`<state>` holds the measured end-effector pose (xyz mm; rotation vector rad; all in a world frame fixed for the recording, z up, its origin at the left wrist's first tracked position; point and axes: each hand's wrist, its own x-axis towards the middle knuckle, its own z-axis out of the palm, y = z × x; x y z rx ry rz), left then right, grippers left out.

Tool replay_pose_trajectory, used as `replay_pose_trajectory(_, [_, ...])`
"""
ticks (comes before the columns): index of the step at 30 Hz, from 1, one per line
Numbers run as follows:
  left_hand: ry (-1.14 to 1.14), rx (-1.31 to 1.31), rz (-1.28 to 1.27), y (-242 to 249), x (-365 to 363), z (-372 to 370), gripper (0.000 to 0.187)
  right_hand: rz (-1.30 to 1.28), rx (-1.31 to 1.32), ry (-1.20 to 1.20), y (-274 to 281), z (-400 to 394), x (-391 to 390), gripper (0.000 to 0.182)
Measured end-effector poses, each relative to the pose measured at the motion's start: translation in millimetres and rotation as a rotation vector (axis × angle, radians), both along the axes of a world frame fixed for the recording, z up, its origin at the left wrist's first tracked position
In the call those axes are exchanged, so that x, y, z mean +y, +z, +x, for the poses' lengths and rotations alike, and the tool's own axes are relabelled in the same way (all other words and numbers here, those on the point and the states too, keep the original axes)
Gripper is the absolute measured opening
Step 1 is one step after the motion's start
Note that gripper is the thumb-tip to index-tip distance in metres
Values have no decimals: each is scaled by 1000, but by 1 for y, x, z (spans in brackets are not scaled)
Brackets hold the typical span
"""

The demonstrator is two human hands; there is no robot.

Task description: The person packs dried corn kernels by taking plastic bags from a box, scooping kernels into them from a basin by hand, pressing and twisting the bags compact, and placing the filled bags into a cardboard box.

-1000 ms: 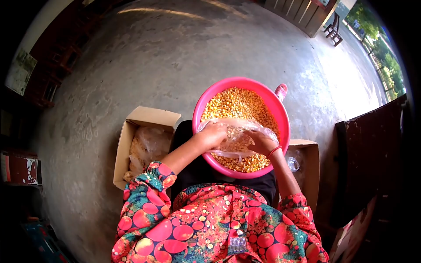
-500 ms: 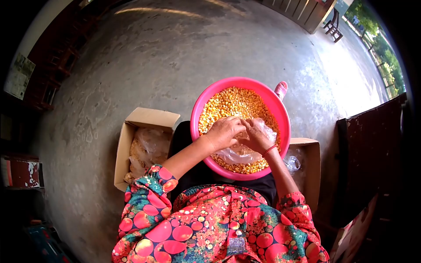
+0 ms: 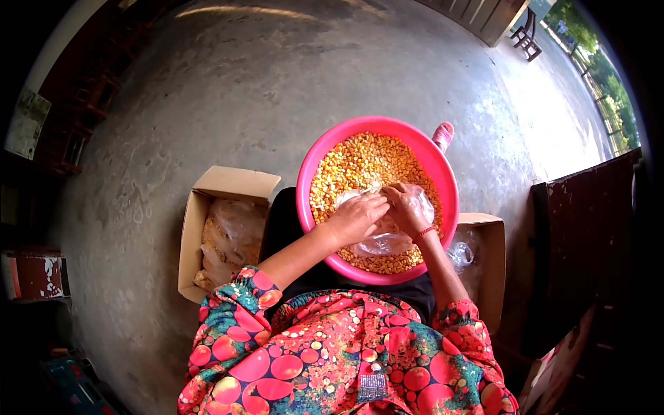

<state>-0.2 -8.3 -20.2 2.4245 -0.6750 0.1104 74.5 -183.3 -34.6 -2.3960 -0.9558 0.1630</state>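
A pink basin (image 3: 308, 149) full of yellow corn kernels (image 3: 366, 155) rests on my lap. Over the kernels lies a clear plastic bag (image 3: 384, 243), spread beneath and around my hands. My left hand (image 3: 358, 218) has its fingers bent together on the bag's upper part. Close beside it, my right hand (image 3: 407, 207) grips the bag with curled fingers, a red string round its wrist. The fingertips of both hands nearly meet, and the exact grip is partly hidden.
On the left stands an open cardboard box (image 3: 190, 242) holding filled clear bags (image 3: 232, 232). Another cardboard box (image 3: 492, 263) with plastic bags (image 3: 460, 256) is at the right. Dark furniture (image 3: 581, 235) stands farther right, and a small chair (image 3: 527, 38) is near the doorway.
The bag's upper part has spread leftward over the kernels beyond my left hand. Both hands have shifted slightly, and the fingers of my left hand lie flatter on the plastic.
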Motion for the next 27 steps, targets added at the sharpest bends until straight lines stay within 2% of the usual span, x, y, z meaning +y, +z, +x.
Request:
replay_pose_trajectory(2, [59, 144, 222, -3, 7, -4, 72, 13, 66, -92, 1, 1, 3, 30])
replay_pose_trajectory(6, [119, 106, 206, -18, 10, -6, 79, -120, 111, -81, -2, 15, -2, 28])
replay_pose_trajectory(9, [194, 133, 151, -15, 6, -4, 78, 285, 401, -213, 0, 23, 1, 15])
replay_pose_trajectory(10, [225, 156, 135, -14, 3, -2, 76, 297, 383, -206, 3, 29, 3, 16])
replay_pose_trajectory(12, [235, 176, 133, -9, -1, -1, 71, 536, 741, -370, 19, 37, 13, 16])
replay_pose_trajectory(13, [243, 178, 164, -7, -3, -1, 68, 592, 758, -398, 29, 39, 21, 17])
replay_pose_trajectory(14, [250, 181, 195, -7, -5, 0, 66, 590, 664, -395, 27, 46, 26, 17])
replay_pose_trajectory(17, [247, 207, 224, -9, -14, 1, 59, 510, 595, -397, 15, 68, 41, 21])
replay_pose_trajectory(19, [234, 294, 334, -1, -17, 5, 63, 119, -24, -336, -8, 78, 53, 31])
replay_pose_trajectory(20, [239, 295, 337, -3, -18, 4, 63, 42, -4, -344, -14, 78, 58, 42])
replay_pose_trajectory(22, [259, 227, 344, -8, -19, 1, 61, -53, -148, -335, -19, 69, 75, 43])
replay_pose_trajectory(24, [238, 246, 339, -10, -20, 1, 58, -213, -85, -381, -14, 56, 87, 44])
replay_pose_trajectory(27, [259, 294, 347, 2, -21, -1, 49, -139, -179, -333, -31, 55, 89, 41])
